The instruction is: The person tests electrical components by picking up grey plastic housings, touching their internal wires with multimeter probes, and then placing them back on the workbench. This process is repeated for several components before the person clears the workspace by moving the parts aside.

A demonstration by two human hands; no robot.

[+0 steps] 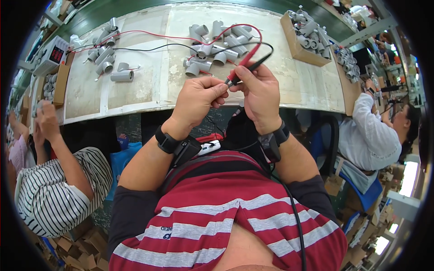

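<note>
My right hand (261, 92) is closed around two test probes, a red probe (244, 61) and a black probe (257, 64), held together with their tips toward my left hand. Thumb and fingers of my left hand (199, 100) are pinched at those tips; what small thing they grip, if any, is hidden. From the probes a red lead (181, 38) and a black lead (156, 47) loop over the table to a meter box (52, 55) with a red display at the far left. Grey plastic pipe fittings (194, 68) lie in a pile just beyond my hands.
More fittings (105, 61) lie left on the worktable (144, 86), one apart (122, 76). A cardboard box (289, 39) of grey parts stands back right, with another heap (348, 65) beyond. Co-workers sit at my left, in a striped shirt (58, 189), and right, in white (370, 135).
</note>
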